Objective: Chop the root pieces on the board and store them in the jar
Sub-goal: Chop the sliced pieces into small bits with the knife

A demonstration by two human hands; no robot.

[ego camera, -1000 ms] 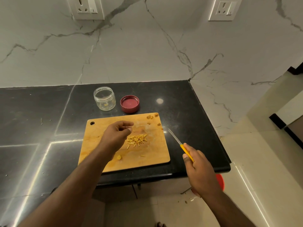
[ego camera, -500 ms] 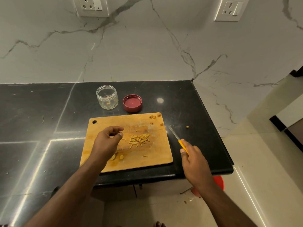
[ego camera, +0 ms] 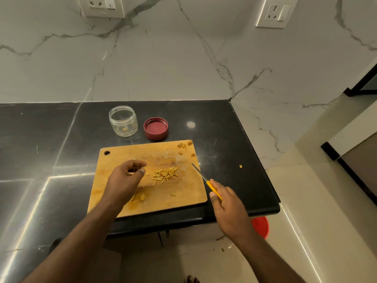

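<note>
A black stone counter (ego camera: 51, 139) is running along a white marble-veined wall (ego camera: 183, 58), and a wooden cutting board (ego camera: 114, 160) is lying on it near the front edge. Taking the board as the landmark: a small heap of chopped root sticks (ego camera: 164, 175) is sitting at its middle, a few brownish scraps (ego camera: 184, 145) are lying in its far right corner, and two thicker yellow pieces (ego camera: 142, 197) are showing near its front, partly behind the left wrist. Beyond the board's far edge a clear jar (ego camera: 123, 120) is standing open, with a yellow bit at its bottom, and its red lid (ego camera: 156, 128) is lying upturned just beside it. One stray piece (ego camera: 240, 166) is lying on the counter to the right of the board.

The left hand (ego camera: 124, 181) is hovering over the board's left half, fingers curled with the thumb near the fingertips; whether it is pinching anything is hard to tell. The right hand (ego camera: 228, 207) is gripping the yellow handle of a knife (ego camera: 204, 178) at the board's right edge, the blade pointing toward the heap.
</note>
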